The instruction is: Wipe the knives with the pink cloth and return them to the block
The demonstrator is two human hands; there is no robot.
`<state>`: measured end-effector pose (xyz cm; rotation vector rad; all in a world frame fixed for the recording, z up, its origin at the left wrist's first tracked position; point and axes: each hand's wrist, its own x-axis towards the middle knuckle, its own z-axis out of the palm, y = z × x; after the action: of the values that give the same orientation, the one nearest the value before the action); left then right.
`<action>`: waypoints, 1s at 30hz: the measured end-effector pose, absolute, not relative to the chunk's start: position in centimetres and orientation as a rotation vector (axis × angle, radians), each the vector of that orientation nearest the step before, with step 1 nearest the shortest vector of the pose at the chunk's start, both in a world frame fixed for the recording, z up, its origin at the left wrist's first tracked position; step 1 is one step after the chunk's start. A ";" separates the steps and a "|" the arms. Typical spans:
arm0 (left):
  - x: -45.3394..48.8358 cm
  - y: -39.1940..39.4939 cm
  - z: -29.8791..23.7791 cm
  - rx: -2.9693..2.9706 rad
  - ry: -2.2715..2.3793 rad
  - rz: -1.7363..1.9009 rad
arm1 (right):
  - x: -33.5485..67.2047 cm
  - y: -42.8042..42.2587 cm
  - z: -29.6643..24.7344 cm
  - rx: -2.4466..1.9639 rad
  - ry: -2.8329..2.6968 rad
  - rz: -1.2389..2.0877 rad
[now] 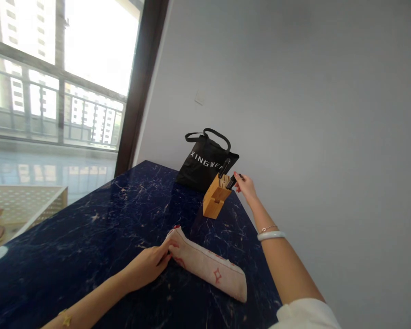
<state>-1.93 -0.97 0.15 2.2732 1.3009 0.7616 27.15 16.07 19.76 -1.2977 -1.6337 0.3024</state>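
Note:
My right hand (245,185) reaches out to a wooden knife block (215,197) on the dark blue marble counter (99,237). Its fingers pinch the black handle of a knife (232,181) sticking up from the block's top. A second black handle (223,168) stands in the block just left of it. My left hand (153,264) rests near the front of the counter, fingers closed on the left end of a cream fabric pouch (208,267) with red star marks. The pouch lies flat, pointing right.
A black tote bag (205,161) with white lettering stands behind the block against the grey wall. A tall window with a dark frame (142,87) fills the left. A low wooden box (23,205) sits beyond the counter's left edge.

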 end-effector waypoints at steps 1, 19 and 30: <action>-2.0 -1.0 0.2 2.272 1.309 0.754 | 27.1 16.0 20.0 -1.296 -1.630 0.281; -1.4 -1.1 2.7 1.009 0.449 1.044 | 17.1 0.6 10.2 -1.047 -1.818 -0.035; -2.5 0.2 1.9 0.631 0.527 1.234 | 11.8 -1.1 2.5 -0.909 -2.297 -0.218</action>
<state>-2.46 0.24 1.91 0.6312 0.5268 1.2336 11.78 -1.11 2.46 -0.9086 -2.2972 -0.2176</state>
